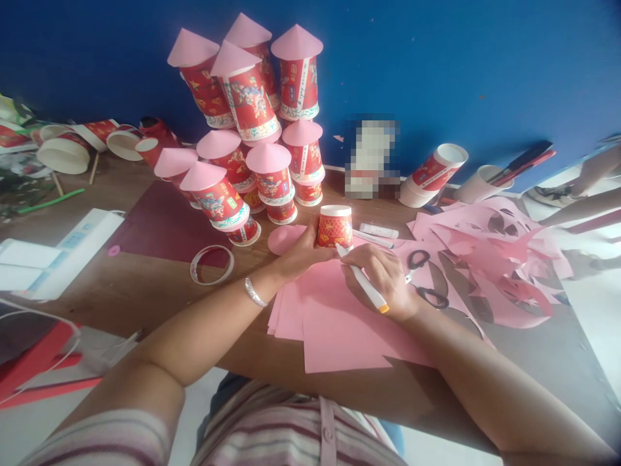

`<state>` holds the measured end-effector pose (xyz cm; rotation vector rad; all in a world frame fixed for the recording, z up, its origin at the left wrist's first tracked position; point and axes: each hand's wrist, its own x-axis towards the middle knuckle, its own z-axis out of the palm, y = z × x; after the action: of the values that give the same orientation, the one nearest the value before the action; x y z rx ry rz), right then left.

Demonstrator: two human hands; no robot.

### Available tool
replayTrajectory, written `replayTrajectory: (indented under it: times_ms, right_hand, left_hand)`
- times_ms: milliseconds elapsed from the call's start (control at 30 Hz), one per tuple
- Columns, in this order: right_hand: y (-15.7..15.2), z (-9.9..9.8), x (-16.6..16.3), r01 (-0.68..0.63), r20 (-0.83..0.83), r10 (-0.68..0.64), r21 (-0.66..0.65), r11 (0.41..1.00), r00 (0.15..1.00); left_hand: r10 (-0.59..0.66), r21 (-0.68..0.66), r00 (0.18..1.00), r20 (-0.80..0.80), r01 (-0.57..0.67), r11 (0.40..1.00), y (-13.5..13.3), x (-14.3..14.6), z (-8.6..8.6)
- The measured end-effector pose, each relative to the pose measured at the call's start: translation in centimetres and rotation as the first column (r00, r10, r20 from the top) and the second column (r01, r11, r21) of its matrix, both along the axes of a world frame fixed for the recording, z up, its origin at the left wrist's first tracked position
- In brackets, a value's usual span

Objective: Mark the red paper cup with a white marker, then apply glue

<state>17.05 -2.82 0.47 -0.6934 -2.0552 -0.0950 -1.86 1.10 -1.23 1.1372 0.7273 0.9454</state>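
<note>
My left hand [306,251] is closed around the left side and lower part of a red patterned paper cup [334,228], whose white end faces up. In my right hand [377,279] is a white marker [367,286] with a yellow-orange end. The marker's tip is at the cup's lower edge, near my left fingers; exact contact is hard to tell. Beneath both hands lie pink paper sheets [339,323]. A pink paper disc [286,239] is beside my left hand, and scissors [425,278] with black handles lie right of my right hand.
Several stacked red cups with pink cone roofs [297,42] stand at the back left. Pink paper scraps [504,252] cover the right side. A pen cup [478,184] and stacked cups [434,173] stand near the blue wall. A tape ring [194,272] lies left, near a white box [72,252].
</note>
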Motion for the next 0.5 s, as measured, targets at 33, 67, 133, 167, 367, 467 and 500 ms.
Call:
replayTrajectory:
  times_ms: [33,67,133,167,367,467,500]
  right_hand:
    - [0.01,-0.04,0.01,-0.002,-0.002,0.002,-0.006,1.0,1.0]
    - [0.01,-0.07,0.03,-0.003,-0.005,0.003,-0.012,1.0,1.0]
    - [0.01,-0.09,0.04,-0.002,-0.011,0.002,-0.022,1.0,1.0]
    - [0.0,-0.08,0.04,0.0,-0.012,0.0,-0.026,1.0,1.0]
    - [0.0,0.2,0.02,0.008,0.007,-0.008,-0.022,1.0,1.0]
    - [-0.02,0.27,0.0,0.024,0.014,-0.023,-0.012,1.0,1.0]
    - [-0.03,0.28,0.0,0.026,0.015,-0.026,-0.008,1.0,1.0]
  left_hand:
    - [-0.001,-0.001,1.0,-0.003,0.001,1.0,0.01,-0.02,-0.07]
    - [-0.005,-0.003,1.0,-0.003,0.005,1.0,0.02,-0.04,-0.14]
    - [-0.02,-0.006,1.0,0.003,0.02,1.0,0.07,-0.06,-0.26]
    - [-0.028,-0.006,1.0,0.004,0.028,1.0,0.09,-0.06,-0.28]
    - [-0.013,-0.009,1.0,0.005,0.013,1.0,0.04,0.0,0.18]
    - [-0.011,-0.008,1.0,-0.009,0.011,1.0,-0.04,0.01,0.44]
    - [-0.006,-0.008,1.0,-0.012,0.006,1.0,-0.05,0.01,0.47]
